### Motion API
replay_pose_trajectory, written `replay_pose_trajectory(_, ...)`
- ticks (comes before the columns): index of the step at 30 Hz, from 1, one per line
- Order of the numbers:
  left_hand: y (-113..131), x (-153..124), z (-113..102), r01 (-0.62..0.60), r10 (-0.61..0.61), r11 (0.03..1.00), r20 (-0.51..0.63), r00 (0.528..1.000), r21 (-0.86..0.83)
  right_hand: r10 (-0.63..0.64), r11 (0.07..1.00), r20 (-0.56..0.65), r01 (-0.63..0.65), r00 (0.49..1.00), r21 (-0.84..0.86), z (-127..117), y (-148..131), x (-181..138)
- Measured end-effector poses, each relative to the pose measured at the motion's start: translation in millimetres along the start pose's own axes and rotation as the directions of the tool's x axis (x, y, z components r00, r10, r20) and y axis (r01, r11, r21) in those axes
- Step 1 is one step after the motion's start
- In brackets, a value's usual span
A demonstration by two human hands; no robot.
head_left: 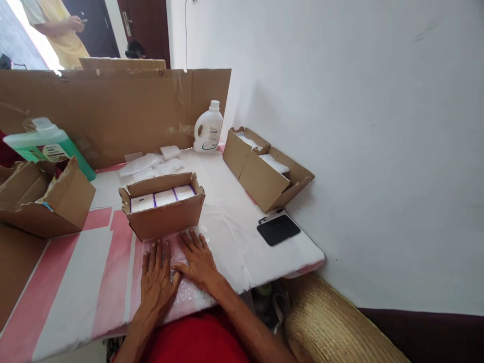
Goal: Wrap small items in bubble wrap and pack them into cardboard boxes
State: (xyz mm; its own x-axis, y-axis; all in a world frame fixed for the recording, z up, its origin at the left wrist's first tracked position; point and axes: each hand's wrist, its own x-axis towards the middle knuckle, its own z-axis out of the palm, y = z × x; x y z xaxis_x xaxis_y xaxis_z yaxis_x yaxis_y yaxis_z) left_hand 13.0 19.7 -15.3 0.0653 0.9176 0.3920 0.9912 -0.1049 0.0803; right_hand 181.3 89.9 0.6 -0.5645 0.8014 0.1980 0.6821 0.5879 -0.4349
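Note:
My left hand [157, 280] and my right hand [197, 259] lie flat, fingers spread, on a sheet of bubble wrap [189, 295] at the near edge of the table [75, 282]. Neither hand holds anything. Just beyond the fingertips stands an open cardboard box [164, 214] with three white, purple-edged packs side by side inside it.
A second open carton [264, 176] with white padding sits at the right by the wall, a black flat object [279, 230] in front of it. A white bottle [208, 128] and a green jug [49, 143] stand before a cardboard screen [113, 111]. Another person stands far left.

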Motion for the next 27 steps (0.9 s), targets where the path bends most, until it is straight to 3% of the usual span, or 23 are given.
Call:
replay_pose_trajectory(5, -12, -4, -17, 0.107, -0.105, 0.994, 0.082, 0.991, -0.021, 0.193, 0.978, 0.029, -0.190, 0.981, -0.083, -21, 24, -15)
replay_pose_trajectory(10, -24, -16, -29, 0.161, -0.159, 0.987, 0.152, 0.976, -0.005, 0.214, 0.975, 0.046, -0.210, 0.976, -0.075, -28, 28, -18)
replay_pose_trajectory(13, -31, -29, -38, 0.128, -0.127, 0.992, 0.132, 0.983, 0.001, 0.222, 0.974, 0.023, -0.220, 0.975, -0.063, -34, 31, -28)
replay_pose_trajectory(15, -36, -38, -47, 0.048, -0.045, 0.999, 0.112, 0.993, -0.019, 0.143, 0.988, 0.016, -0.142, 0.990, -0.057, -41, 36, -42)
replay_pose_trajectory(17, -40, -45, -57, -0.092, 0.099, 0.994, 0.125, 0.987, -0.056, -0.028, 0.998, 0.067, 0.032, 0.997, -0.058, -47, 42, -58)
replay_pose_trajectory(20, -45, -53, -66, -0.294, 0.306, 0.951, 0.158, 0.939, -0.093, -0.245, 0.962, 0.204, 0.263, 0.948, -0.066, -52, 51, -81)
replay_pose_trajectory(23, -51, -62, -70, -0.386, 0.396, 0.918, 0.134, 0.908, -0.096, -0.313, 0.933, 0.273, 0.348, 0.910, -0.092, -53, 58, -98)
replay_pose_trajectory(27, -60, -74, -77, -0.410, 0.436, 0.887, 0.094, 0.895, -0.214, -0.332, 0.932, 0.234, 0.356, 0.914, -0.066, -54, 61, -110)
